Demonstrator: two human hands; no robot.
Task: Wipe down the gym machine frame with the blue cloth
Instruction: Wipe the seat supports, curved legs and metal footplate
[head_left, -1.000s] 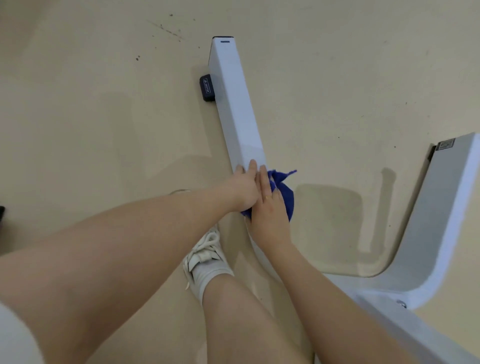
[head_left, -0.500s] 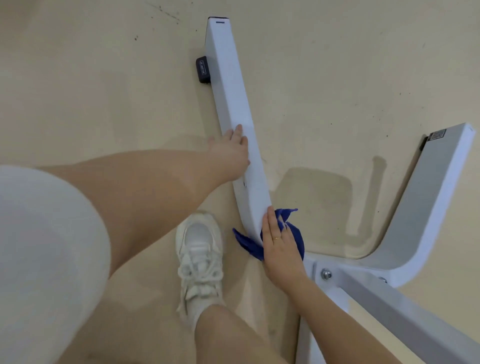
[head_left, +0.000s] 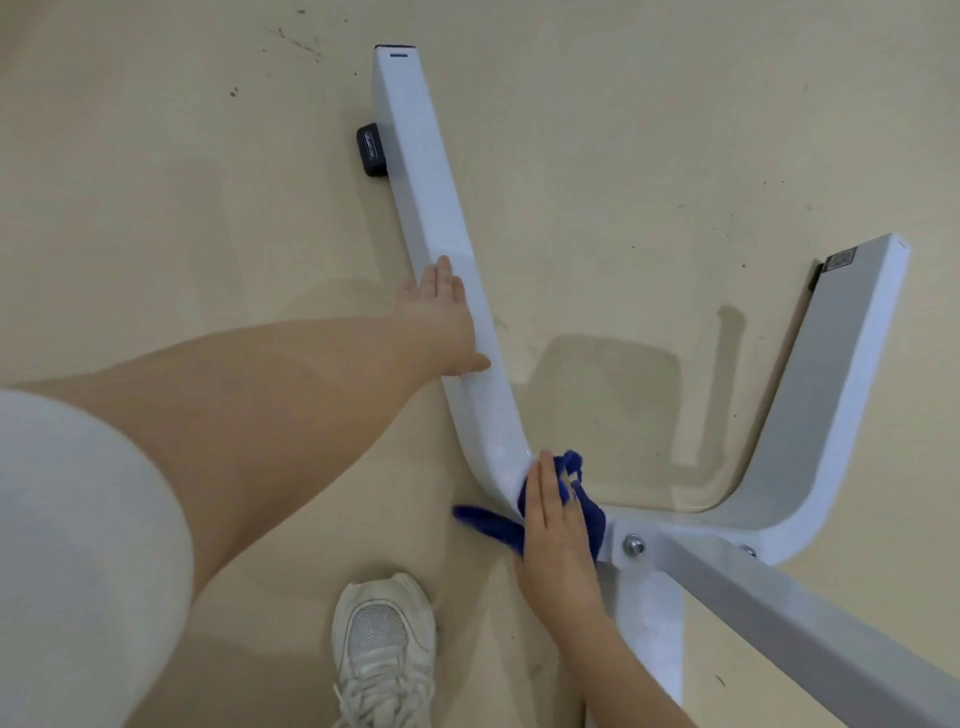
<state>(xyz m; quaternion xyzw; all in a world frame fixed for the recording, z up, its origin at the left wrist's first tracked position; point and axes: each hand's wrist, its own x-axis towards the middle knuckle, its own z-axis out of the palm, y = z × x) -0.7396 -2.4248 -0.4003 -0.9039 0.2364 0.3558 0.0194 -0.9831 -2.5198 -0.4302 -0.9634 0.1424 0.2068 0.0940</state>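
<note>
Two hands (head_left: 558, 540) on white frame (head_left: 436, 218), beige floor (head_left: 623, 130)

The gym machine frame (head_left: 441, 228) is white, its right leg shaded grey. The cloth (head_left: 589, 512) is deep blue. A black foot pad (head_left: 371, 150) sits at the far left. The floor (head_left: 156, 182) is beige with dark specks. The shoe (head_left: 384, 649) is white.

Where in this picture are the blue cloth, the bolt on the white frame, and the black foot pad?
blue cloth (head_left: 589, 512): head view, the bunched part right of the fingers.
bolt (head_left: 634, 545): head view, its shiny head.
black foot pad (head_left: 371, 149): head view, its top face.
</note>
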